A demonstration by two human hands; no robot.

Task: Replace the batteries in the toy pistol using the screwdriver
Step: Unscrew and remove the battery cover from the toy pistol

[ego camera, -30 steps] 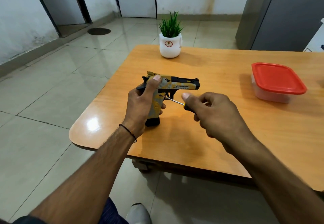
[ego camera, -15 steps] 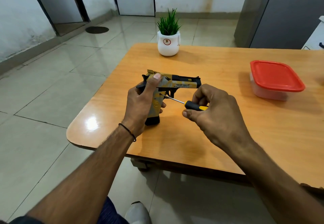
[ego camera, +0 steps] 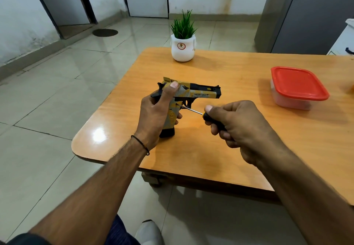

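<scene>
A yellow, grey and black toy pistol (ego camera: pixel 199 92) stands upright with its grip base on the wooden table (ego camera: pixel 239 154), barrel pointing right. My left hand (ego camera: pixel 155 114) grips its handle from the left, thumb up on the slide's rear. My right hand (ego camera: pixel 239 128) holds the black handle of a screwdriver (ego camera: pixel 193 110). Its thin metal shaft runs left and slightly up, and the tip sits in a screw hole on the grip's side just below the trigger guard. Most of the screwdriver handle is hidden in my fingers.
A white pot with a green plant (ego camera: pixel 183 48) stands at the table's far edge. A clear plastic box with a red lid (ego camera: pixel 297 87) sits at the right. A grey cabinet (ego camera: pixel 310 15) stands beyond the table. Tiled floor lies to the left.
My right hand has turned on the screwdriver: the fingers re-closed over the handle, hiding the yellow part seen half a second ago. The pistol and my left hand stayed put.
</scene>
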